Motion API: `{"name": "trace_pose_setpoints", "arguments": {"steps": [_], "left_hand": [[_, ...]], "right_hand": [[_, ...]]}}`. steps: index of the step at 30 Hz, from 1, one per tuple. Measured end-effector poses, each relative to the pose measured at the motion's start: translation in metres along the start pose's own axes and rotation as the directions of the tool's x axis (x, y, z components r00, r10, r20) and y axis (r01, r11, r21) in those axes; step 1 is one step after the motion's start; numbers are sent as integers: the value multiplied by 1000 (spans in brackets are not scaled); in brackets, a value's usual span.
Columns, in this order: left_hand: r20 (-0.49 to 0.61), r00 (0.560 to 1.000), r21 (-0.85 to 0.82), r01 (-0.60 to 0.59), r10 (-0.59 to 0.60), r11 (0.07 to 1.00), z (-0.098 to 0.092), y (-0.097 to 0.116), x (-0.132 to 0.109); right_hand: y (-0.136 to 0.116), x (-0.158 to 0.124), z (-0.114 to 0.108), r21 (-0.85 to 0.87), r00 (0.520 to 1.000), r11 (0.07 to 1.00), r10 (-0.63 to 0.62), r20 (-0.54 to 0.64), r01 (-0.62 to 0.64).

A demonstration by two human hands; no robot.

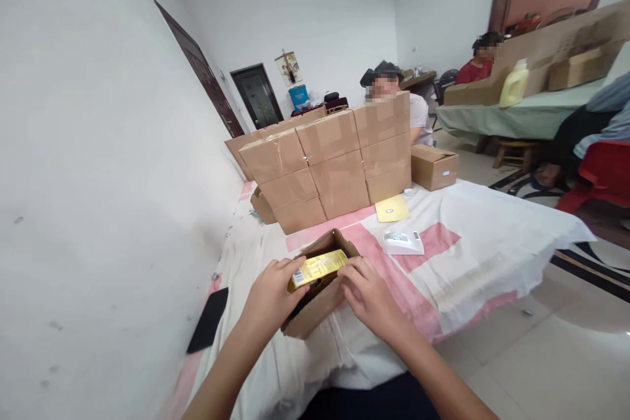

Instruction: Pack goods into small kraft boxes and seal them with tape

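One yellow carton (pixel 321 267), likely light, stiff and best held by its ends, sits in the open cardboard box (pixel 315 313), left hand (pixel 276 287) pinching one end, hold unclear for the right hand (pixel 368 287).

Print on the yellow carton (pixel 319 267) is too small to read; the inside of the cardboard box (pixel 315 316) is mostly hidden. Toward the far edge of the table (pixel 492 226), a cardboard partition (pixel 339 174) covers most of a person (pixel 419 113). The right border crops a red chair (pixel 605 174).
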State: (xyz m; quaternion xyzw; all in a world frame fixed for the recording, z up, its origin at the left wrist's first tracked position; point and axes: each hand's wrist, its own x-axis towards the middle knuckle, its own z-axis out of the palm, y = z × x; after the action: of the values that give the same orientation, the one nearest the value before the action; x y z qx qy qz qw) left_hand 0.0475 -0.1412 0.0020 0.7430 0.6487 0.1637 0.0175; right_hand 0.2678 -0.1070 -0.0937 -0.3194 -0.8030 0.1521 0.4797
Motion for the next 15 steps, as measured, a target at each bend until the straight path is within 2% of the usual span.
{"name": "trace_pose_setpoints", "arguments": {"steps": [3, 6, 8, 12, 15], "left_hand": [[16, 997, 104, 73, -75, 992, 3, 8, 4], [170, 973, 277, 105, -156, 955, 7, 11, 8], [264, 949, 356, 72, -175, 932, 11, 11, 11], [360, 922, 419, -22, -144, 908, 13, 7, 15], [376, 919, 440, -60, -123, 896, 12, 4, 17]], "right_hand": [[-2, 0, -1, -4, 1000, 1000, 7, -6, -7], [-5, 1, -4, -2, 1000, 1000, 23, 0, -23], [-6, 0, -5, 5, 999, 999, 39, 10, -39], [-4, -6, 0, 25, 999, 999, 36, -4, -36], [8, -11, 6, -4, 988, 998, 66, -140, -67]]}}
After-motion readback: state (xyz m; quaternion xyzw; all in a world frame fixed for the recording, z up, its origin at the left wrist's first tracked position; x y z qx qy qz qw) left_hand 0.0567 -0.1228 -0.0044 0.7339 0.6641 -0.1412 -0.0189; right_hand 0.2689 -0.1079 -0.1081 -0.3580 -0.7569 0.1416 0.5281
